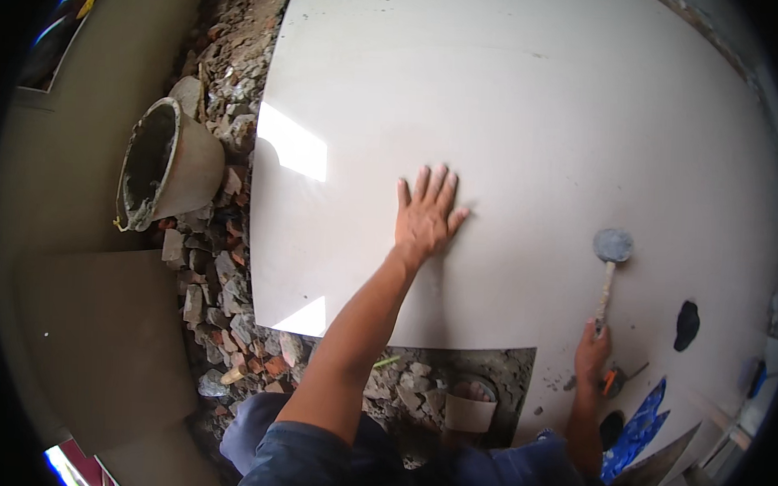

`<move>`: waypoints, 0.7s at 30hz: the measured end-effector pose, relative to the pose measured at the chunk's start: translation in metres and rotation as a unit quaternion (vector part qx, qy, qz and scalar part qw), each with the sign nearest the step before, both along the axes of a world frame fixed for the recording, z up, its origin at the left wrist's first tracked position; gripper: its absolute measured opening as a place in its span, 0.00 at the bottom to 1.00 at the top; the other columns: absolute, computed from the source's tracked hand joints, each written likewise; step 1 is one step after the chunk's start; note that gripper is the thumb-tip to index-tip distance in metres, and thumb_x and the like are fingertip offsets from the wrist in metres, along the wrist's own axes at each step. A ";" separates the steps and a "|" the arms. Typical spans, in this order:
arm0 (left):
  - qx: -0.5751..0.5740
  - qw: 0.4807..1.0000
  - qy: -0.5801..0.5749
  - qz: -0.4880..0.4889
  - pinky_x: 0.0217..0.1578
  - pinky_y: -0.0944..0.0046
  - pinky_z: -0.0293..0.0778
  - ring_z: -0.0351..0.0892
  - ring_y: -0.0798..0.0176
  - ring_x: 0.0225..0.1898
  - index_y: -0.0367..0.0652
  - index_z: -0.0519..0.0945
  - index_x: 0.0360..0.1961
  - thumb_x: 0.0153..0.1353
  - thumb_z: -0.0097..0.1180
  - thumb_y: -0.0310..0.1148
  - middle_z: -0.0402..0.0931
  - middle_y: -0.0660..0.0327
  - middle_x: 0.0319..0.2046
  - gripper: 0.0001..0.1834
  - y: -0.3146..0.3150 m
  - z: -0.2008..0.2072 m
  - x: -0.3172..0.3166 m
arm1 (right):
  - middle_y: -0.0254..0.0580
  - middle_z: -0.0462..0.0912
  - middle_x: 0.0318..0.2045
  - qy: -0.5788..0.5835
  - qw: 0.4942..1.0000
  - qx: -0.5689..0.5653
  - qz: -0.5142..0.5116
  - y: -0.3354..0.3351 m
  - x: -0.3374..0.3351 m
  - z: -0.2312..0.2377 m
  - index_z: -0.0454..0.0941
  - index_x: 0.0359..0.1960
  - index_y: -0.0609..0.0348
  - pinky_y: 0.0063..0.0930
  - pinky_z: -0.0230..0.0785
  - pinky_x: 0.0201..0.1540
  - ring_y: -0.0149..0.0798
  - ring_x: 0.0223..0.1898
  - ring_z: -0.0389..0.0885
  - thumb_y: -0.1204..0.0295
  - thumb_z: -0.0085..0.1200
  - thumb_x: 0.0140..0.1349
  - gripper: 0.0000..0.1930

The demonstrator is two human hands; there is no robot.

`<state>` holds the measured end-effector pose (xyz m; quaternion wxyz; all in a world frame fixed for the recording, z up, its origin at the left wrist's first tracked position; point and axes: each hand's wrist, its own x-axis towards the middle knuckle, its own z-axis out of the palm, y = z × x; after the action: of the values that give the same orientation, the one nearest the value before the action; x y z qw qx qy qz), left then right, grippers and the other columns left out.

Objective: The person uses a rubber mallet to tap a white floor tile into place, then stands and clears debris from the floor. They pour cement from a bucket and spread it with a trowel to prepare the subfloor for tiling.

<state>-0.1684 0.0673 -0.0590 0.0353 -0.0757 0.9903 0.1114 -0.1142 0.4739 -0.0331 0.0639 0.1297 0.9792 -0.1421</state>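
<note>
My left hand [426,217] lies flat with fingers spread on a large, smooth, pale slab [516,118], which looks like floor tile. My right hand [593,349] is closed round the handle of a mallet [613,246] with a rounded grey head and a light, wrapped-looking handle. The mallet's head points away from me, over the slab's right part; whether it touches the surface I cannot tell. Beside my right wrist is a small orange and black tool [610,383], partly hidden.
Broken bricks and rubble [222,296] run along the slab's left and near edges. A mortar-smeared bucket [188,165] lies tilted on the rubble. To the right are a dark flat piece [687,325] and a blue plastic sheet [637,436]. A foot in a sandal [474,393] stands below the slab.
</note>
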 end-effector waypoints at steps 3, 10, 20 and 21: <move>-0.020 0.993 0.005 0.114 0.68 0.38 0.35 0.40 0.49 0.73 0.47 0.53 0.71 0.67 0.29 0.63 0.46 0.57 0.72 0.40 -0.063 0.002 -0.051 | 0.68 0.78 0.38 0.001 0.998 -0.064 0.021 -0.009 -0.043 -0.004 0.72 0.44 0.77 0.43 0.69 0.45 0.63 0.42 0.77 0.57 0.44 0.70 0.25; -0.063 0.977 0.053 0.199 0.68 0.36 0.35 0.40 0.50 0.73 0.44 0.52 0.71 0.64 0.28 0.66 0.47 0.57 0.72 0.44 -0.175 -0.006 -0.166 | 0.64 0.78 0.36 0.013 0.993 -0.111 0.033 -0.002 -0.063 -0.030 0.72 0.45 0.76 0.40 0.69 0.45 0.54 0.39 0.77 0.63 0.45 0.71 0.20; -0.068 0.958 0.102 0.257 0.68 0.38 0.37 0.44 0.54 0.73 0.39 0.56 0.69 0.65 0.32 0.63 0.51 0.54 0.71 0.43 -0.213 -0.017 -0.220 | 0.63 0.78 0.37 -0.011 1.000 -0.023 -0.008 0.000 -0.060 -0.026 0.71 0.48 0.76 0.39 0.69 0.46 0.54 0.40 0.78 0.62 0.45 0.71 0.22; -0.062 0.958 0.099 0.261 0.68 0.38 0.37 0.44 0.54 0.73 0.39 0.56 0.69 0.65 0.32 0.63 0.51 0.54 0.71 0.42 -0.212 -0.019 -0.219 | 0.63 0.78 0.37 -0.025 0.999 0.012 -0.033 0.001 -0.058 -0.026 0.71 0.48 0.76 0.39 0.69 0.45 0.54 0.40 0.78 0.62 0.45 0.71 0.22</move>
<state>-0.3877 -0.1450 -0.0778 -0.0977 -0.3227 0.9394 0.0622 -0.1719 0.4746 -0.0595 0.0826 0.1661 0.9741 -0.1294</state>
